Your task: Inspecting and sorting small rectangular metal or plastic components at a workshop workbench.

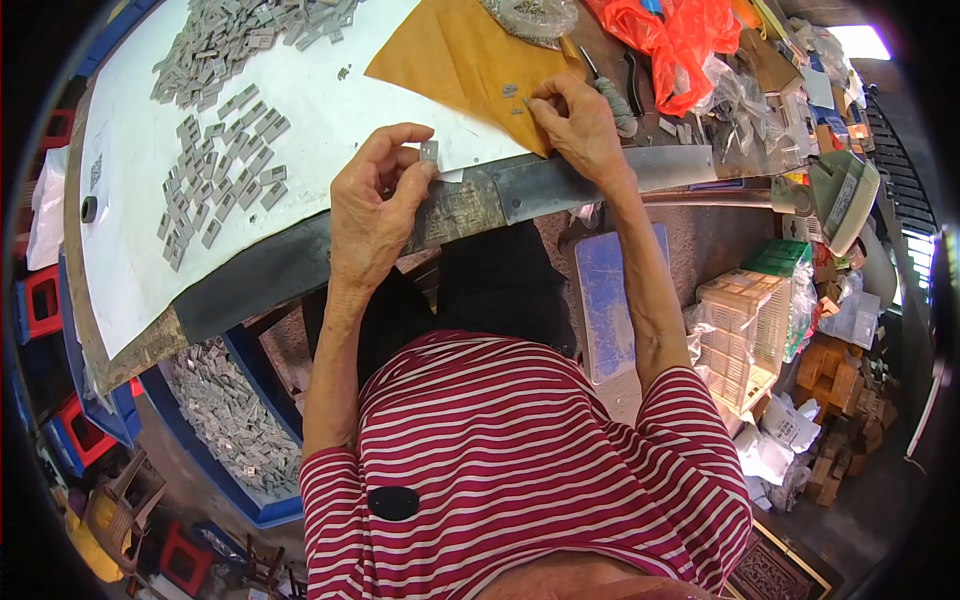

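Between its thumb and fingers, my left hand point(378, 195) grips a small flat grey metal piece point(429, 151) above the table's front edge. My right hand point(582, 125) is to the right over a sheet of brown paper point(440, 50), its thumb and forefinger pinched together. Whatever is in that pinch is too small to make out. A few tiny grey parts point(509, 90) lie on the paper beside those fingertips. On the white table sheet point(300, 170), left of my left hand, several similar grey pieces point(222, 165) are spread out in rough rows.
A large heap of grey pieces point(235, 40) covers the far left. A clear bag of small parts point(535, 18), a screwdriver point(610, 95) and a red plastic bag point(680, 50) are at the far right. Below the table stands a blue bin point(270, 512) full of pieces.
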`<state>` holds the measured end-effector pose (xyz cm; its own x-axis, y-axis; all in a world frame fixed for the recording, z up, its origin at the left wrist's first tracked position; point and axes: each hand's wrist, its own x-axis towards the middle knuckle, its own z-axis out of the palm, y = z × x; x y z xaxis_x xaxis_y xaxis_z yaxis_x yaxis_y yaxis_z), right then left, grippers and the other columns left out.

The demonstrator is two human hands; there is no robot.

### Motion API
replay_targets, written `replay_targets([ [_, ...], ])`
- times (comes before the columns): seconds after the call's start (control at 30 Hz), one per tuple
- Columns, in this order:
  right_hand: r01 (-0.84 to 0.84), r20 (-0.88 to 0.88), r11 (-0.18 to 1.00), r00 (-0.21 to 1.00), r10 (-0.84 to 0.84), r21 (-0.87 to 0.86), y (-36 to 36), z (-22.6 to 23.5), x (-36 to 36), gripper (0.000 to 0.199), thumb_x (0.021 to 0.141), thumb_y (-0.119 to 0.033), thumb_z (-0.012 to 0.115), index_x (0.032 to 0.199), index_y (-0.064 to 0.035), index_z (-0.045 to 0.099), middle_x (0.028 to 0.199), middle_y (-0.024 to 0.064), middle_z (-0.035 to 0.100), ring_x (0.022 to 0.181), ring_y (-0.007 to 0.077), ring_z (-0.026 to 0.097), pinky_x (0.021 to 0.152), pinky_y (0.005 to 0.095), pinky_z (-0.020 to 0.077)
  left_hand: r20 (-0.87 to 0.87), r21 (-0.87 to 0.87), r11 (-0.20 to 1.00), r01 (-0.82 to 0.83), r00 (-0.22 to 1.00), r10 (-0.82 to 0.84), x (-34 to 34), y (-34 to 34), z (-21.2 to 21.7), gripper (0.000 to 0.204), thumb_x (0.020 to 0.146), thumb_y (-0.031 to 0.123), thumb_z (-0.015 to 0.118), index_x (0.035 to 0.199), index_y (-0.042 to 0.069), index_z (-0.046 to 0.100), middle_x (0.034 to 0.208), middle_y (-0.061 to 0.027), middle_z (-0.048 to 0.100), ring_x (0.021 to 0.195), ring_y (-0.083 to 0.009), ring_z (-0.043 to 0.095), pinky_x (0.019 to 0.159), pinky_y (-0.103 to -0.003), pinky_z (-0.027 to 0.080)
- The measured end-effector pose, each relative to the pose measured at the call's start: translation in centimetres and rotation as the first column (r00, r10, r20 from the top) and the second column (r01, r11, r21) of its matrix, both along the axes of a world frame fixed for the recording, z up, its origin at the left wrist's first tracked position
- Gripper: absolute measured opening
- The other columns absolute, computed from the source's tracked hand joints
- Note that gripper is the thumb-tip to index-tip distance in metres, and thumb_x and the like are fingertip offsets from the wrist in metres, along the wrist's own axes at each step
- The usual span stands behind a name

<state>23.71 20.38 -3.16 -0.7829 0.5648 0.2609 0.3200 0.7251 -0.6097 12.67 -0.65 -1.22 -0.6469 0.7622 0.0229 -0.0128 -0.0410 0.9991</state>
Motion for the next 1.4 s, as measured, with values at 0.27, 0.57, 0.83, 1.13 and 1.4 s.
replay_targets([
  [0.27, 0.027, 0.017, 0.995, 0.999, -0.028, 0.098, -0.7, 0.2, -0.4, 0.013, 0.077, -0.014, 0.056, 0.078, -0.0014, 0.053, 0.069, 0.0132, 0.056, 0.064, 0.0269, 0.056, 0.058, 0.0352, 0.0437, -0.006, -0.004, 1.000, -0.006, 1.000, 0.006, 0.0, -0.1, -0.2, 0.022, 0.080, 0.001, 0.054, 0.102, 0.001, 0.056, 0.069, 0.0008, 0.054, 0.062, -0.0037, 0.049, 0.057, -0.018, 0.041],
  [0.57, 0.043, -0.020, 0.978, 0.999, -0.039, 0.205, -1.3, -0.2, -0.7, 0.010, 0.077, -0.011, 0.056, 0.078, -0.0013, 0.052, 0.070, 0.0139, 0.056, 0.065, 0.0285, 0.057, 0.058, 0.0346, 0.0442, -0.012, -0.006, 1.000, -0.007, 1.000, 0.007, 0.0, -0.2, 0.0, 0.022, 0.080, 0.001, 0.053, 0.102, 0.001, 0.056, 0.070, 0.0002, 0.055, 0.062, -0.0044, 0.049, 0.057, -0.018, 0.042],
  [0.83, -0.085, 0.042, 0.928, 0.996, 0.075, 0.364, -1.2, -0.5, -0.8, 0.013, 0.074, -0.007, 0.052, 0.085, -0.0024, 0.046, 0.081, 0.0169, 0.050, 0.069, 0.0362, 0.054, 0.059, 0.0420, 0.0459, -0.011, 0.001, 1.000, -0.021, 1.000, 0.021, -0.1, -0.3, -0.2, 0.023, 0.080, 0.003, 0.054, 0.103, 0.001, 0.056, 0.073, -0.0005, 0.055, 0.063, -0.0051, 0.050, 0.059, -0.019, 0.042],
  [1.13, -0.153, -0.065, 0.933, 0.981, 0.184, 0.326, -0.6, 0.0, -1.1, 0.007, 0.076, 0.000, 0.054, 0.080, -0.0001, 0.048, 0.069, 0.0144, 0.054, 0.060, 0.0258, 0.056, 0.054, 0.0322, 0.0435, 0.147, 0.049, 0.999, -0.010, 0.989, 0.002, -0.3, -0.4, -0.4, 0.024, 0.081, 0.004, 0.053, 0.104, -0.001, 0.055, 0.077, -0.0024, 0.058, 0.066, -0.0061, 0.053, 0.062, -0.019, 0.044],
  [1.4, -0.041, -0.212, 0.887, 0.975, -0.064, -0.459, -1.7, 1.6, -0.1, 0.010, 0.078, -0.005, 0.056, 0.086, 0.0010, 0.058, 0.060, -0.0019, 0.051, 0.051, 0.0029, 0.043, 0.045, 0.0174, 0.0333, 0.230, 0.065, 0.998, -0.026, 0.973, 0.011, -0.7, -0.2, -0.1, 0.023, 0.080, 0.004, 0.053, 0.102, -0.002, 0.057, 0.078, -0.0039, 0.058, 0.068, -0.0065, 0.053, 0.063, -0.018, 0.044],
])
